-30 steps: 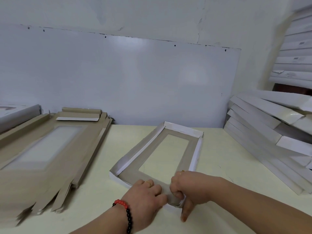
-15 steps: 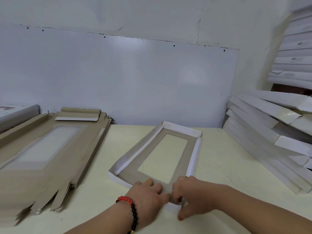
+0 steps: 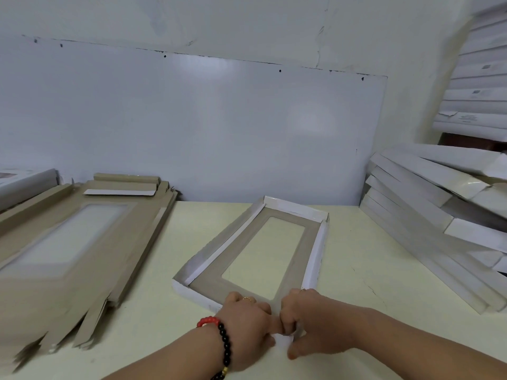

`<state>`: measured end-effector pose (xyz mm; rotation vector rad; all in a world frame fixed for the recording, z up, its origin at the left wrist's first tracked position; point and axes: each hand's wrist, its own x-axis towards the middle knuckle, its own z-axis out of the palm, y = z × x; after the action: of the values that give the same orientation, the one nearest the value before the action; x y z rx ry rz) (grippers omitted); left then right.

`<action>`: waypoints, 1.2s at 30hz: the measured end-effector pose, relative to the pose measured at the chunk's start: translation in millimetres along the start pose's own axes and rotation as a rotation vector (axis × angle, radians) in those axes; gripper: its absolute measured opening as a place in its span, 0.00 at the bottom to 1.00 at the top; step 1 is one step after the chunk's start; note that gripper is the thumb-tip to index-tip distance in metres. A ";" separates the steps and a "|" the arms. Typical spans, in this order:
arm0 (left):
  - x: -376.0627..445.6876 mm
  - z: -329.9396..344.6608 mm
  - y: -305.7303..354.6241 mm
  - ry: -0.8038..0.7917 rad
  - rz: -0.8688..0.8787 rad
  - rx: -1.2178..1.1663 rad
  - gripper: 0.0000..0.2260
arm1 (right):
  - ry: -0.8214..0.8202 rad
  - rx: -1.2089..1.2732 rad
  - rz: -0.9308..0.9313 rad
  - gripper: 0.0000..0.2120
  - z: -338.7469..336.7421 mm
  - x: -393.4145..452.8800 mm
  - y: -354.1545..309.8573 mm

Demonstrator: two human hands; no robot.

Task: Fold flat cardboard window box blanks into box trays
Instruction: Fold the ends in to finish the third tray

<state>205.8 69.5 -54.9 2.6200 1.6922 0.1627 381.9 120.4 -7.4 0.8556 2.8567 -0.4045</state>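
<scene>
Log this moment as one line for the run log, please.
step: folding near end wall of box tray | left hand: gripping near edge | right hand: pinching near edge | flat blanks: stacked left | finished boxes: piled right

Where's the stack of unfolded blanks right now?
In the head view the stack of flat blanks lies on the table's left side, left of the half-folded tray that both hands work on.

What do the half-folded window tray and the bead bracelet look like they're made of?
The half-folded window tray looks like thin cardboard: dull grey-brown inside, smooth white on the flaps, with sharp folds. The red and black bead bracelet on the left wrist has glossy beads, possibly glass, stone or plastic.
</scene>
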 end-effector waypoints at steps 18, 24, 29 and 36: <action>2.6 3.0 12.9 0.069 -0.046 -0.071 0.15 | 0.217 -0.340 0.189 0.10 34.2 -5.7 1.4; -23.3 -15.3 -56.6 -0.019 -0.173 0.246 0.12 | 0.157 -0.417 0.315 0.14 26.5 -27.1 36.0; -13.2 0.1 -34.9 -0.016 -0.244 0.126 0.12 | 0.205 -0.424 0.396 0.10 41.4 -5.3 13.3; -16.4 1.9 -35.5 0.018 -0.251 0.060 0.13 | 0.348 -0.339 0.328 0.20 43.9 -15.6 10.6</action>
<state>167.1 69.3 -60.7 2.4212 2.0417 0.1332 402.8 107.9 -48.5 1.3985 2.8663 0.2864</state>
